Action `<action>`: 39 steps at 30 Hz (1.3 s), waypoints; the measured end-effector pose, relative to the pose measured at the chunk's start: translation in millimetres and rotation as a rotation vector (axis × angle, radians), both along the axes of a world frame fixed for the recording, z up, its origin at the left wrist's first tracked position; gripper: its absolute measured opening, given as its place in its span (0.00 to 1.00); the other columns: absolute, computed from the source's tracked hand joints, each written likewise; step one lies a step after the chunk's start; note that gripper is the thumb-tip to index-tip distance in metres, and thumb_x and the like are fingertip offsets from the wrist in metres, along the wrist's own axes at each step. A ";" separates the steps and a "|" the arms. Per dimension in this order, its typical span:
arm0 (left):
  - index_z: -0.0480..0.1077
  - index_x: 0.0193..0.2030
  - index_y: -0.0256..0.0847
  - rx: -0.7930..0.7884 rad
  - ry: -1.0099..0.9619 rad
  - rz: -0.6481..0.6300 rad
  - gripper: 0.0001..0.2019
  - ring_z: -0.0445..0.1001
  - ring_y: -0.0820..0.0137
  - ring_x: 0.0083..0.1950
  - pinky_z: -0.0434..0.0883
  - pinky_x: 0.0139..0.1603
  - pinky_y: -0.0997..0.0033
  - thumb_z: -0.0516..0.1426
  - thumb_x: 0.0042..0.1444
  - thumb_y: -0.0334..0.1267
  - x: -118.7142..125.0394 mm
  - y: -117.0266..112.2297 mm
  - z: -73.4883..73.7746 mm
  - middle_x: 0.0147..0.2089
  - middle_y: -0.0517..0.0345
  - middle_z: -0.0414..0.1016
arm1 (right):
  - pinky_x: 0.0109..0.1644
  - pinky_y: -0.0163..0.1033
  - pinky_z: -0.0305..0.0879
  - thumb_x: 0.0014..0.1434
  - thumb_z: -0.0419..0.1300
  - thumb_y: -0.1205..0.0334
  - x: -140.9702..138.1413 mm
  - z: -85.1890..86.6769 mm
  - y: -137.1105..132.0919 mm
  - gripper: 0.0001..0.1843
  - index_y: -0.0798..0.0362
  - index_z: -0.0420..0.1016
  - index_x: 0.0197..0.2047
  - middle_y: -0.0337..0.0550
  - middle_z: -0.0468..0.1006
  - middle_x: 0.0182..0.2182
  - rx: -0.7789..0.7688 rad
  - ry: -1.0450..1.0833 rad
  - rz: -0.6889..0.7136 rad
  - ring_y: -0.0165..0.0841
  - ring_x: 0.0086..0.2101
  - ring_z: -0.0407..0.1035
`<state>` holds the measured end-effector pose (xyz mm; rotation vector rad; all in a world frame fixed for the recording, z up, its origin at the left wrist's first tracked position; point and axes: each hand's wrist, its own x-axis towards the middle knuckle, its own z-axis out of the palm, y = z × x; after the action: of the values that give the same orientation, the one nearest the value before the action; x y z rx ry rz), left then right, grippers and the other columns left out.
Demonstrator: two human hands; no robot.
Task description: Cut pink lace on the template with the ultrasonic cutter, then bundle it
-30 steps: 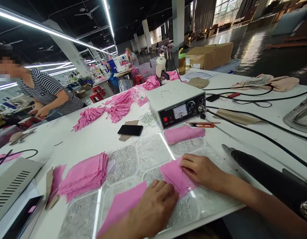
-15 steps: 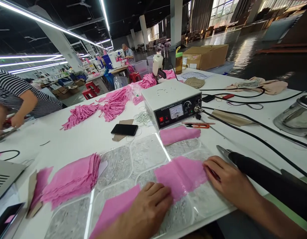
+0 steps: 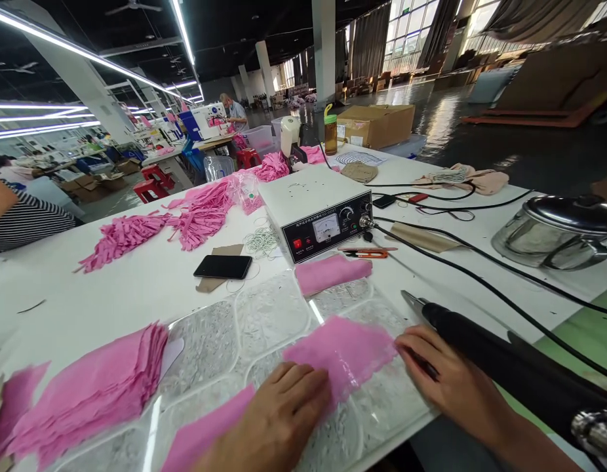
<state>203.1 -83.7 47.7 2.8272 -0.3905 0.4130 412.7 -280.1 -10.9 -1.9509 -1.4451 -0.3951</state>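
Observation:
A pink fabric piece (image 3: 340, 351) lies spread on a clear patterned mat (image 3: 269, 314) at the table's near edge. My left hand (image 3: 276, 419) lies flat on its left end, fingers stretched out. My right hand (image 3: 448, 380) presses its right edge with curled fingers, right beside the tip of a black handheld tool (image 3: 500, 357). Another pink strip (image 3: 205, 432) lies under my left wrist. A stack of pink pieces (image 3: 87, 390) sits to the left.
A white control box (image 3: 318, 206) with a dial stands behind, a folded pink piece (image 3: 330, 272) before it. A phone (image 3: 222, 266), orange scissors (image 3: 370, 252), black cables (image 3: 485, 288), a metal pot (image 3: 559, 233) and pink strip piles (image 3: 185, 216) surround. A person in stripes (image 3: 18, 213) is at left.
The pink piece went from folded to spread flat. My right hand slid right along it to its edge near the black tool. My view shifted right.

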 end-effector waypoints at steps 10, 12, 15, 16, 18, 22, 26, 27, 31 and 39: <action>0.72 0.39 0.38 -0.107 0.017 0.049 0.08 0.70 0.67 0.39 0.71 0.40 0.67 0.52 0.65 0.32 84.4 -11.5 -17.4 0.37 0.52 0.72 | 0.41 0.38 0.70 0.65 0.54 0.66 3.8 -3.7 4.3 0.07 0.50 0.72 0.44 0.43 0.77 0.33 -0.020 0.060 -0.001 0.35 0.34 0.73; 0.72 0.40 0.37 -0.113 0.022 0.057 0.07 0.70 0.66 0.38 0.71 0.40 0.66 0.53 0.65 0.33 80.6 -14.5 -18.2 0.38 0.52 0.72 | 0.39 0.38 0.70 0.65 0.54 0.66 5.8 -0.4 7.9 0.08 0.50 0.73 0.44 0.42 0.76 0.32 -0.055 0.074 -0.004 0.34 0.33 0.73; 0.70 0.44 0.37 -0.123 0.026 0.067 0.06 0.70 0.65 0.40 0.72 0.41 0.63 0.53 0.65 0.33 65.0 -13.4 -17.3 0.42 0.50 0.72 | 0.38 0.37 0.68 0.65 0.53 0.66 8.6 3.9 11.5 0.08 0.49 0.74 0.42 0.41 0.75 0.31 -0.106 0.094 -0.002 0.33 0.32 0.72; 0.69 0.46 0.37 -0.127 0.027 0.071 0.06 0.71 0.64 0.41 0.72 0.41 0.63 0.53 0.65 0.32 59.3 -11.7 -16.6 0.43 0.49 0.72 | 0.37 0.37 0.67 0.66 0.53 0.67 9.1 4.8 12.1 0.09 0.49 0.74 0.40 0.40 0.74 0.30 -0.115 0.103 0.000 0.33 0.31 0.71; 0.68 0.47 0.38 -0.138 0.029 0.092 0.06 0.71 0.63 0.44 0.72 0.43 0.62 0.53 0.65 0.31 48.7 -7.8 -14.9 0.46 0.48 0.72 | 0.37 0.37 0.67 0.66 0.52 0.67 9.3 5.8 12.6 0.10 0.50 0.73 0.38 0.40 0.74 0.30 -0.119 0.117 -0.002 0.32 0.31 0.70; 0.67 0.48 0.38 -0.163 0.031 0.121 0.06 0.72 0.63 0.45 0.73 0.45 0.61 0.52 0.66 0.32 31.1 -2.4 -11.4 0.47 0.48 0.72 | 0.40 0.38 0.67 0.67 0.52 0.66 10.1 4.0 11.2 0.09 0.50 0.72 0.38 0.41 0.74 0.31 -0.104 0.129 0.008 0.33 0.33 0.70; 0.67 0.46 0.38 -0.179 0.036 0.141 0.05 0.72 0.64 0.47 0.73 0.45 0.64 0.52 0.67 0.32 16.4 -1.6 -9.7 0.46 0.49 0.72 | 0.39 0.37 0.67 0.68 0.51 0.64 13.9 -1.0 7.9 0.08 0.50 0.71 0.39 0.42 0.74 0.31 -0.081 0.141 0.033 0.33 0.33 0.70; 0.68 0.46 0.38 -0.192 0.026 0.156 0.05 0.72 0.64 0.47 0.73 0.45 0.65 0.51 0.67 0.32 13.1 -1.7 -9.4 0.46 0.49 0.72 | 0.39 0.37 0.68 0.68 0.51 0.63 14.8 -1.9 6.9 0.08 0.49 0.71 0.39 0.42 0.74 0.31 -0.082 0.145 0.035 0.33 0.32 0.70; 0.68 0.43 0.40 -0.259 0.076 0.226 0.05 0.72 0.65 0.49 0.73 0.49 0.66 0.52 0.65 0.31 1.0 -2.4 -6.9 0.49 0.49 0.72 | 0.40 0.37 0.69 0.67 0.53 0.62 15.8 -1.1 3.6 0.07 0.48 0.72 0.39 0.41 0.75 0.32 -0.085 0.162 0.062 0.34 0.33 0.72; 0.69 0.39 0.40 -0.367 0.251 0.315 0.06 0.72 0.65 0.51 0.71 0.52 0.64 0.60 0.57 0.27 -11.7 -5.6 -4.4 0.51 0.53 0.72 | 0.37 0.35 0.69 0.69 0.50 0.56 19.4 -12.5 7.8 0.12 0.48 0.73 0.41 0.40 0.75 0.31 0.082 0.122 0.184 0.32 0.30 0.73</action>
<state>191.5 -89.4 43.3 2.5332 0.1698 0.1607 432.0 -272.4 -23.4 -1.7299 -1.4904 -0.2434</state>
